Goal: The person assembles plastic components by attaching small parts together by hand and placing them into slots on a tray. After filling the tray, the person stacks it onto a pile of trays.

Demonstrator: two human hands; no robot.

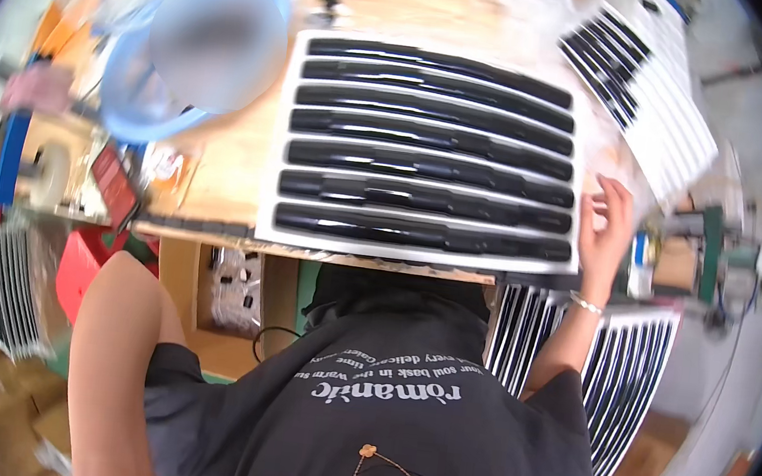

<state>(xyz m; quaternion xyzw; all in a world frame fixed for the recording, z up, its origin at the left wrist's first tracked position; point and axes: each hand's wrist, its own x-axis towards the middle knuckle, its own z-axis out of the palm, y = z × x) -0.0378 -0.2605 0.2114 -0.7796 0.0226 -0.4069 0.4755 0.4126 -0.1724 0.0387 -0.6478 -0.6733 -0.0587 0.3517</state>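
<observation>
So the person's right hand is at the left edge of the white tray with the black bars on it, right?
Not quite: in the head view, the person's right hand is at the right edge of the white tray, not the left. The black bars are indeed on it.

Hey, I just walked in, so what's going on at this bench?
A person is at a wooden workbench with a white tray directly in front of them, holding seven rows of glossy black strips. Their right hand is beside the tray's right edge, fingers loosely curled and nothing visible in it; whether it touches the tray is unclear. The left hand is out of view. A blue basin stands to the left.
</observation>
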